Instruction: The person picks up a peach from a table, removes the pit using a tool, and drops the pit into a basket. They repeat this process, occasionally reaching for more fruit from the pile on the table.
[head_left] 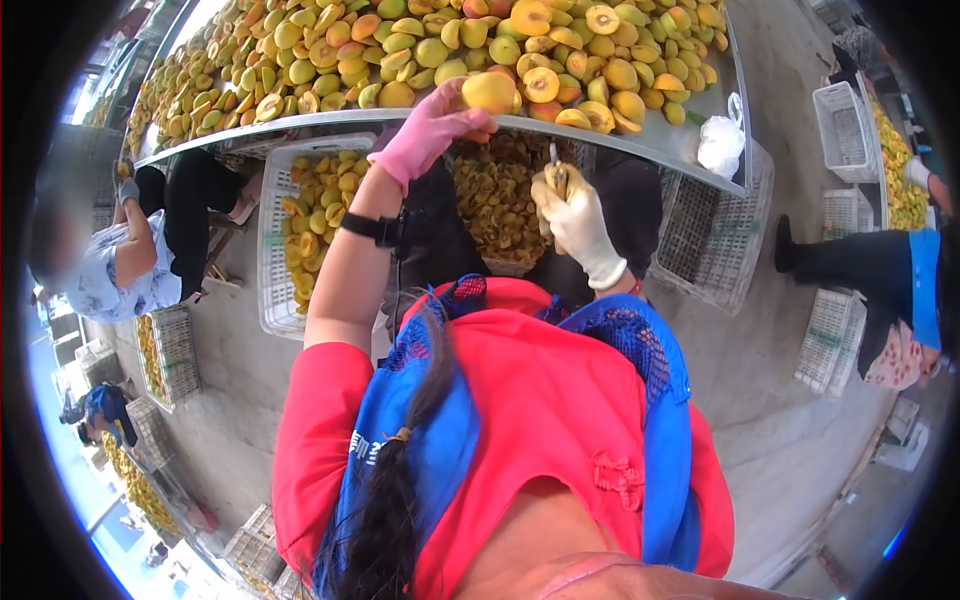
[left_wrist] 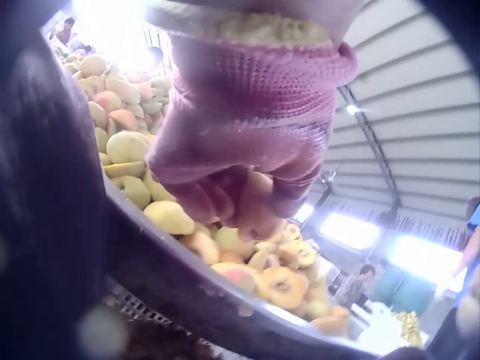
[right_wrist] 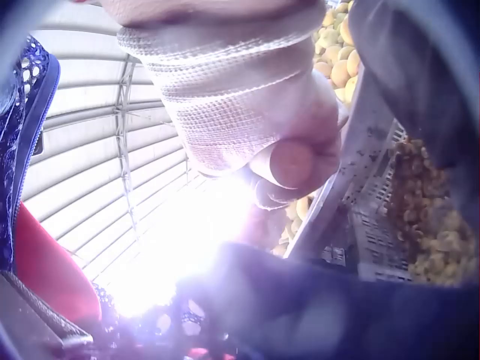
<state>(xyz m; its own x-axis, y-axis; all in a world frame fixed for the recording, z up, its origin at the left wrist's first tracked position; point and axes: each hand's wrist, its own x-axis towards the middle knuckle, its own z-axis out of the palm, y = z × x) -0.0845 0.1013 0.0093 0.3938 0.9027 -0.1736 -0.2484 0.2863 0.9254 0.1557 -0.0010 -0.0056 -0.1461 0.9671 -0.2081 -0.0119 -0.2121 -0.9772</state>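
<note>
My left hand (head_left: 432,128), in a pink glove, reaches to the near edge of the metal table (head_left: 640,140) and curls its fingers round a yellow peach (head_left: 490,91). In the left wrist view the pink glove (left_wrist: 247,127) closes over that peach (left_wrist: 251,202) above the pile. My right hand (head_left: 575,222), in a white glove, is held lower, over a crate of pits, and grips a small knife (head_left: 553,160) with its blade pointing up. The right wrist view shows the white glove (right_wrist: 240,105) clenched round the handle (right_wrist: 289,163).
Whole and halved peaches (head_left: 420,50) cover the table. White crates (head_left: 300,230) with fruit halves and a crate of pits (head_left: 497,205) stand under it. A white bag (head_left: 722,140) sits at the table's right end. Other workers sit at left (head_left: 120,260) and right (head_left: 880,270).
</note>
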